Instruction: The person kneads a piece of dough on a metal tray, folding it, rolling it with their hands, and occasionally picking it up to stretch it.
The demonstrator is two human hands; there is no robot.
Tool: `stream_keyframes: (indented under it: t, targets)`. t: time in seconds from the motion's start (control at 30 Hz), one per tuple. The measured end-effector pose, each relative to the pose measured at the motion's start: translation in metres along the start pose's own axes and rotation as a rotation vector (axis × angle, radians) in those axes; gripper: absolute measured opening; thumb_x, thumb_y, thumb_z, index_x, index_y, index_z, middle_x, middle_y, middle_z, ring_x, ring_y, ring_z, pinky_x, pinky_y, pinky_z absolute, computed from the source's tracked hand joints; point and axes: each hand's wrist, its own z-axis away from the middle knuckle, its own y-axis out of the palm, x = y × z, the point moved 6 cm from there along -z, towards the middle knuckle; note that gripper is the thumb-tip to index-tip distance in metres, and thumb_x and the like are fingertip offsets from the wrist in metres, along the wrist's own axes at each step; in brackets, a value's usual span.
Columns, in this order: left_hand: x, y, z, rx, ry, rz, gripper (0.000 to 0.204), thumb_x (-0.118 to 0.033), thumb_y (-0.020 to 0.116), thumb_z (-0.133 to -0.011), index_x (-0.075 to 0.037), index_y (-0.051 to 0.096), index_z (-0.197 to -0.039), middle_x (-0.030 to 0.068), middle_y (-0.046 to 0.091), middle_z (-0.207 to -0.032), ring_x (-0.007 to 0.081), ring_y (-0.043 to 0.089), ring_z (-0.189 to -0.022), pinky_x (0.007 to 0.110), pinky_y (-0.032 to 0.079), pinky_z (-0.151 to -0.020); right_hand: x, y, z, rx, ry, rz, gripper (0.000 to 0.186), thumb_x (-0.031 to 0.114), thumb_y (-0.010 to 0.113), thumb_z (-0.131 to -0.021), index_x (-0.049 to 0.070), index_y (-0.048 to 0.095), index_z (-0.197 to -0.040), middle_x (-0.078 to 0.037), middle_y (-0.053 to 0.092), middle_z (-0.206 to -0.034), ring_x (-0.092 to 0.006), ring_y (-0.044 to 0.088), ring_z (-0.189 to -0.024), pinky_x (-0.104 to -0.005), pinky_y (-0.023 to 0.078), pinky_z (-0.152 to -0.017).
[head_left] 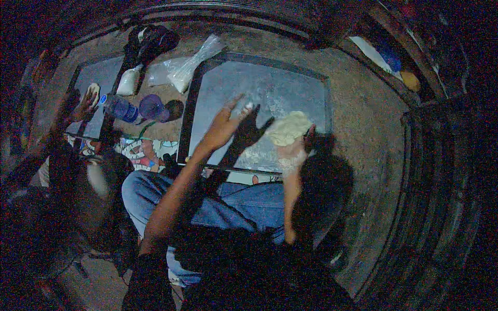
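Observation:
A flattened piece of pale dough (288,128) lies against the fingers of my right hand (293,151), which holds it from below and whose wrist is dusted white. My left hand (222,130) is over the middle of a grey board (218,85) with a dark rim, to the left of the dough. Its fingers are stretched out and apart, with something white, like flour, on the fingertips. White powder is smeared over the board between the hands and around the dough. The board rests in front of my crossed legs.
Beyond the board's left side are a bag of white powder (181,78), a second white bag (128,82), a water bottle (120,109) and a purple cup (151,107). At left, a co-worker's hand (83,110) holds pale dough (94,95) by another board (96,72).

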Motion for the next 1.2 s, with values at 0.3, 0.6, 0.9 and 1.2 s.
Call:
stream_keyframes:
  t: [0.3, 0.6, 0.9, 1.2]
  targets:
    - [0.039, 0.063, 0.009, 0.002, -0.143, 0.906, 0.043, -0.032, 0.054, -0.09, -0.005, 0.048, -0.123, 0.0092, 0.055, -0.116, 0.0213, 0.056, -0.103, 0.035, 0.047, -0.084, -0.021, 0.043, 0.011, -0.018, -0.294, 1.297, 0.057, 0.047, 0.042, -0.091, 0.002, 0.046, -0.126, -0.017, 0.052, -0.126, -0.0306, 0.051, -0.114, -0.0479, 0.038, -0.096]
    - [0.036, 0.004, 0.006, -0.24, -0.255, 0.546, 0.035, -0.031, 0.06, -0.088, 0.001, 0.059, -0.101, 0.0088, 0.064, -0.084, 0.0188, 0.062, -0.072, 0.032, 0.05, -0.064, -0.027, 0.049, 0.009, 0.027, -0.009, 0.556, 0.057, 0.05, 0.038, -0.093, 0.005, 0.046, -0.127, -0.012, 0.051, -0.127, -0.0246, 0.05, -0.114, -0.0403, 0.036, -0.095]
    - [-0.02, 0.044, 0.023, 0.239, 0.31, -0.063, 0.045, -0.034, 0.049, -0.093, 0.002, 0.047, -0.119, 0.0184, 0.061, -0.1, 0.0274, 0.06, -0.091, 0.039, 0.046, -0.08, -0.063, 0.031, -0.004, -0.161, 0.188, 0.065, 0.045, 0.044, 0.046, -0.091, 0.01, 0.05, -0.121, -0.007, 0.058, -0.112, -0.022, 0.056, -0.102, -0.0379, 0.043, -0.091]
    - [-0.027, 0.074, 0.05, 0.491, -0.103, 0.176, 0.058, -0.044, 0.031, -0.097, -0.002, 0.031, -0.136, 0.0245, 0.04, -0.133, 0.0363, 0.039, -0.124, 0.043, 0.029, -0.106, -0.051, -0.028, -0.025, -0.088, -0.315, 0.719, 0.02, 0.015, 0.041, -0.089, 0.003, 0.057, -0.094, -0.011, 0.064, -0.089, -0.022, 0.064, -0.076, -0.0321, 0.053, -0.068]
